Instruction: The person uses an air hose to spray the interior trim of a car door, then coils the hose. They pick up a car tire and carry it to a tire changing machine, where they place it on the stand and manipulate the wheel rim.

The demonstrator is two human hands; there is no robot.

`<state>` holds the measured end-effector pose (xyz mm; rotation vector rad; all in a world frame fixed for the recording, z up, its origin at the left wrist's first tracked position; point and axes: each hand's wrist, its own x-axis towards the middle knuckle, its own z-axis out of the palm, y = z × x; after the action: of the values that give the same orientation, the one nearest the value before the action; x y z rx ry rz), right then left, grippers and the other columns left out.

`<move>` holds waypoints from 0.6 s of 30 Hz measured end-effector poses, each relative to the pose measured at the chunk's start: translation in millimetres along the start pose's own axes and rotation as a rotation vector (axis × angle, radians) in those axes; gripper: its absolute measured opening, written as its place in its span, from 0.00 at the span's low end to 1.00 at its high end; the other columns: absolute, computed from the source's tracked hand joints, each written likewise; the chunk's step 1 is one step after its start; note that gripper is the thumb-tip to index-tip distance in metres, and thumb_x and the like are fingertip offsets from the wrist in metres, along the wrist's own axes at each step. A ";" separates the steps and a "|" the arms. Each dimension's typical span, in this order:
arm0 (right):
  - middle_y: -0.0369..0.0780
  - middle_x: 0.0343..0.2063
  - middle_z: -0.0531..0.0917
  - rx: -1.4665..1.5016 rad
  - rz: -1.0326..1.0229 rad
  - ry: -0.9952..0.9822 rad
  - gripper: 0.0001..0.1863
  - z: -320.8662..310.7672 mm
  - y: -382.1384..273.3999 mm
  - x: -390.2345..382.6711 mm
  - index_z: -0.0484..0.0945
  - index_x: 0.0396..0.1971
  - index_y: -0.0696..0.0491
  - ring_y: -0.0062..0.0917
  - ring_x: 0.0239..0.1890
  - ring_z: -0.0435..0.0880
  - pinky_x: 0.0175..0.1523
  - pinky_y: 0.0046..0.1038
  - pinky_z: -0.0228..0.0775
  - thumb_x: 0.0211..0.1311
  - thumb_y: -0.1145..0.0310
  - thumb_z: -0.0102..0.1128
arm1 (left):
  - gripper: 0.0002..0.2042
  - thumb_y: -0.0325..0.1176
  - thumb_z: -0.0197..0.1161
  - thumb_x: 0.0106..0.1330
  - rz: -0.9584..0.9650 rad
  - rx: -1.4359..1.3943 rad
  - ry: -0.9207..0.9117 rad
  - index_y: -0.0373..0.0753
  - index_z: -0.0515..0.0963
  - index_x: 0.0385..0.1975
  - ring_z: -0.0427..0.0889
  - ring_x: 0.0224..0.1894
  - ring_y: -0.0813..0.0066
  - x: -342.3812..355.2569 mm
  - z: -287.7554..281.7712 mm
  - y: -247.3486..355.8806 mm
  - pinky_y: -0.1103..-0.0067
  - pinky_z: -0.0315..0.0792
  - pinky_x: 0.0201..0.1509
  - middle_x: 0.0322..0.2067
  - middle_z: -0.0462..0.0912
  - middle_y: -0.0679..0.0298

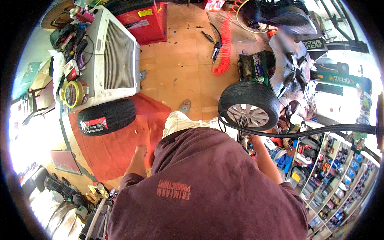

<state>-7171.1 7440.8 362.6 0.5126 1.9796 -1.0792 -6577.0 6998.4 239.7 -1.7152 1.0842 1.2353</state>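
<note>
A wheel with a black tyre and a silver spoked rim stands at my right front, beside a metal turntable machine. My right hand reaches low next to the wheel's near side. A thick black hose passes across it, and its fingers are hidden among the clutter. My left hand hangs at my left side over a red mat, apart from the things around it. It is small and seen end-on, so its fingers cannot be made out.
A loose tyre with a red label lies on the mat, beside a white slatted unit topped with tools and tins. A red coiled air hose lies on the tiled floor. Shelves of small goods stand at right.
</note>
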 end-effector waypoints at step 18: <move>0.36 0.32 0.83 -0.066 -0.307 -0.104 0.11 25.1 -49.4 -42.8 0.80 0.46 0.53 0.26 0.31 0.81 0.35 0.29 0.73 0.70 0.64 0.58 | 0.17 0.40 0.58 0.73 0.916 -0.370 0.261 0.35 0.80 0.54 0.85 0.55 0.58 -1.1 -34.8 187.2 0.70 0.77 0.60 0.50 0.86 0.49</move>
<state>-7167.0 7393.8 414.2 0.1153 2.0361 -1.1948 -6739.4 6899.2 232.4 -1.7115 2.0347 1.8779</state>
